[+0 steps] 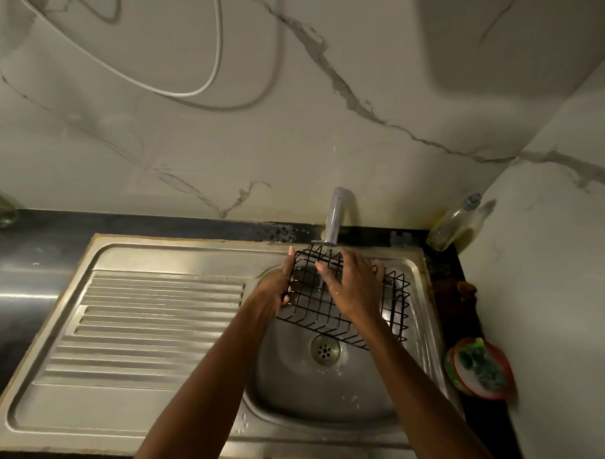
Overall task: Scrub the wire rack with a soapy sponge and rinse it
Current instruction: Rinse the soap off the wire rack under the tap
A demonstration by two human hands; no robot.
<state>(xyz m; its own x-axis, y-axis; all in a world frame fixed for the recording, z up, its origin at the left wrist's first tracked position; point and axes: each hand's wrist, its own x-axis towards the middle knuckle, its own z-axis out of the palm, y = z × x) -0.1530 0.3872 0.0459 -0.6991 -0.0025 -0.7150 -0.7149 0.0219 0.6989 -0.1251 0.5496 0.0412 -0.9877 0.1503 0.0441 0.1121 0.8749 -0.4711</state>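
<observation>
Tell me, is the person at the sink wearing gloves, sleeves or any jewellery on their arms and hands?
No gloves: the left hand and right hand are both bare. Both forearms are uncovered as far as the picture's lower edge, with no sleeve in view. No watch, bracelet or ring shows. The fingernails look short and pale, and the right hand looks wet.

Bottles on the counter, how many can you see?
2. One clear bottle stands in the back right corner beside the tap; another bottle lies at the far left edge, partly cut off.
</observation>
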